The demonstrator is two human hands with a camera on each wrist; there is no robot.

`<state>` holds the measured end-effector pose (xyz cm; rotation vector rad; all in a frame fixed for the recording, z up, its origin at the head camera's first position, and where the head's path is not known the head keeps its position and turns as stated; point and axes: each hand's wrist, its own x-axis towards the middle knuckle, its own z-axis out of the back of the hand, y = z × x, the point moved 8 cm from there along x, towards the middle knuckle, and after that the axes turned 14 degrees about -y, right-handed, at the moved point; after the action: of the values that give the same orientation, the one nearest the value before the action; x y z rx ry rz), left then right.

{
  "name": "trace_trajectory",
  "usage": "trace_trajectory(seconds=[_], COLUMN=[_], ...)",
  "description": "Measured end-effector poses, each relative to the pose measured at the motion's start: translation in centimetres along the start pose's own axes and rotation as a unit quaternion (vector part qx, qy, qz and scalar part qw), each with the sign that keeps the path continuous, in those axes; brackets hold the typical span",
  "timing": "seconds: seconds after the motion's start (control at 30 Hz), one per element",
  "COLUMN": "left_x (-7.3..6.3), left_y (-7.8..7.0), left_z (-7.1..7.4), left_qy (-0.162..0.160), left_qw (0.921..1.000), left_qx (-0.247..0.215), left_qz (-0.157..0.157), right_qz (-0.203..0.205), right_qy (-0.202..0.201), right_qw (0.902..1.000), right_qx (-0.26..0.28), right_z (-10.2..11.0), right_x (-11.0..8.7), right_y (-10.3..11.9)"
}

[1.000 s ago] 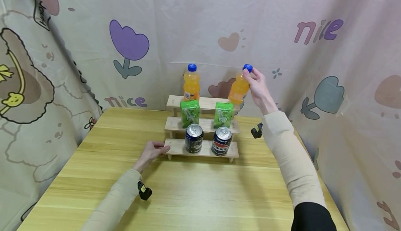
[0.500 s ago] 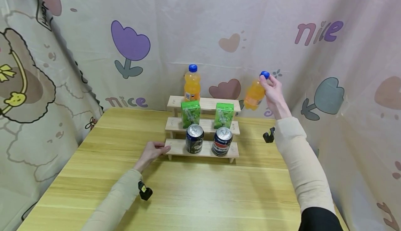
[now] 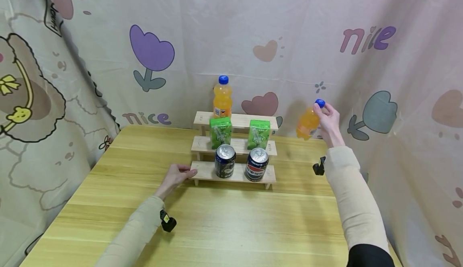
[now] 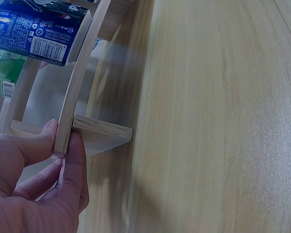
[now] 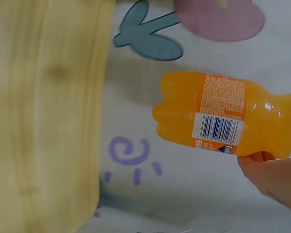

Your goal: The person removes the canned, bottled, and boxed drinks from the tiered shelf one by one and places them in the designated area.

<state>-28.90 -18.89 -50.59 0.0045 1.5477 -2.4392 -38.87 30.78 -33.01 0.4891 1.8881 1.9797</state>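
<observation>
While left hand [image 3: 177, 176] pinches rack [image 3: 240, 171], right hand [image 3: 330, 120] grips bottle [image 3: 308, 122] near cap, right of rack, base slanting rackward!

In front of the three-step pale wooden stand [image 3: 249, 119], the yellowish wood-grain tabletop [image 3: 224, 222] gives my hand a broad way in. Left of the stand, my left hand [image 3: 175, 178], pinching its lowest step, obstructs a low approach. Two dark metal cans [image 3: 225, 161] stand on that step with a gap between; two green box-shaped cartons [image 3: 220, 133] block the middle step likewise. An upright blue-capped orange bottle [image 3: 222, 98] takes the top step's left; its right is open. Behind the stand, a pale printed curtain [image 3: 202, 50] closes the back. Right of the stand, my right hand [image 3: 330, 124] and its tilted blue-capped orange bottle [image 3: 307, 123] obstruct the air, leaving a gap beside the stand.
</observation>
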Motion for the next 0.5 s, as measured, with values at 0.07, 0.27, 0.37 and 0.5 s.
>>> trace_trajectory(seconds=[0.07, 0.27, 0.37, 0.5], left_x=[0.0, 0.1, 0.1, 0.1], left_y=[0.0, 0.2, 0.1, 0.0], left_z=[0.0, 0.0, 0.0, 0.0], left_qy=[-0.001, -0.003, -0.004, -0.004], left_qw=[1.0000, 1.0000, 1.0000, 1.0000], left_qx=[-0.002, -0.007, -0.007, -0.004], left_qz=[-0.001, 0.004, 0.004, 0.002], right_qz=[0.000, -0.009, -0.019, -0.036], right_qy=[-0.005, -0.019, -0.027, -0.037], right_qw=[1.0000, 0.9987, 0.9974, 0.9957], right_qx=[-0.007, -0.046, -0.064, -0.076], right_z=[0.5, 1.6, 2.0, 2.5], right_x=[0.2, 0.6, 0.5, 0.5], right_y=[-0.8, -3.2, -4.3, -5.7])
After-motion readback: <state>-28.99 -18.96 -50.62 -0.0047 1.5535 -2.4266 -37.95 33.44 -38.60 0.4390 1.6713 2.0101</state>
